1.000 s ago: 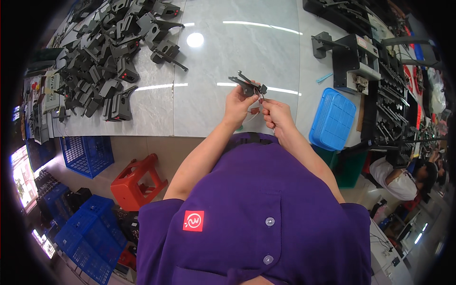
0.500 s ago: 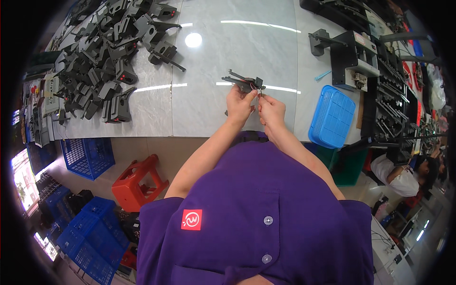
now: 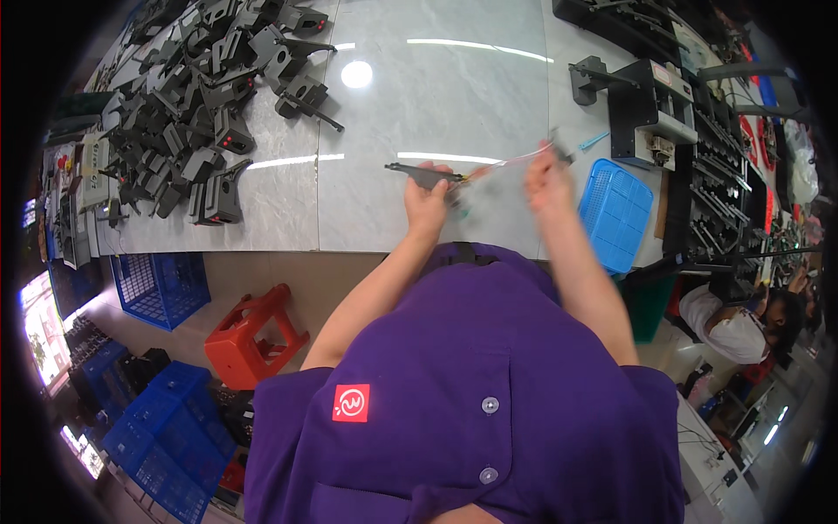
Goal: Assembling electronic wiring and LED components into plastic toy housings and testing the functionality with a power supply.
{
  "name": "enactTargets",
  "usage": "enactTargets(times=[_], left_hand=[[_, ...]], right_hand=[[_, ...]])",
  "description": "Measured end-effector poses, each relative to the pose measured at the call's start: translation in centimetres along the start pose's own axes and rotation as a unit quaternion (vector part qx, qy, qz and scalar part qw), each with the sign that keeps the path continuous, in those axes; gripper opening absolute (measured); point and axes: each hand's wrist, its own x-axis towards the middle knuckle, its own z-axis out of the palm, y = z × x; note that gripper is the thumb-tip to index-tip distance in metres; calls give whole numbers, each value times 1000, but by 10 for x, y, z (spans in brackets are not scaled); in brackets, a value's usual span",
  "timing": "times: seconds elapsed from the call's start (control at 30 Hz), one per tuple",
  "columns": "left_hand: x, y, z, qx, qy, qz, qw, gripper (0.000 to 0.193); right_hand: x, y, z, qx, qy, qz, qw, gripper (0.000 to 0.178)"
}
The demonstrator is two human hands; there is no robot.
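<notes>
- Far left on the pale grey worktable (image 3: 393, 210), a heap of dark grey moulded parts (image 3: 188, 113) lies spread across the surface, well apart from both hands.
- Below the table edge on that side stand a blue wire basket (image 3: 161, 284) and a red plastic stool (image 3: 253, 336) on the floor – lower still, stacked blue crates (image 3: 161, 437).
- The left hand (image 3: 428, 203) rests near the table's front edge, fingers curled round a flat dark grey part (image 3: 423, 173) whose narrow end sticks out to the left past the knuckles.
- From that part a thin bundle of wires (image 3: 506, 163), pale with a reddish stretch near the left hand, runs up and to the right, drawn nearly straight between the two hands.
- The right hand (image 3: 548, 179) is raised just beside the blue tray, fingers pinched shut on the far end of the wires; a small dark piece shows at the fingertips, though it is too blurred to say what it is.
- A blue mesh tray (image 3: 615, 214) sits at the table's right front corner, just right of the right hand.
- Behind it stands a black metal fixture (image 3: 650, 105) – further right, racks of dark parts fill the rim of the view.
</notes>
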Motion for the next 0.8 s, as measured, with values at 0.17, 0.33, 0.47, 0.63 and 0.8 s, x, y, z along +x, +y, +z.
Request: enactTargets(times=[0.17, 0.33, 0.47, 0.63, 0.8], left_hand=[[14, 22, 19, -45, -65, -38, 996, 41], [24, 38, 10, -155, -83, -123, 977, 41], [35, 43, -4, -46, -53, -143, 987, 39], [54, 56, -25, 209, -25, -119, 970, 23], [61, 52, -41, 357, 27, 11, 934, 30]], right_hand=[[-8, 0, 9, -324, 12, 22, 946, 14], [2, 8, -23, -513, 49, -88, 853, 37], [-15, 2, -19, -798, 70, -273, 532, 41], [-23, 0, -20, -699, 20, -305, 647, 29], [-1, 31, -16, -607, -109, -395, 681, 30]])
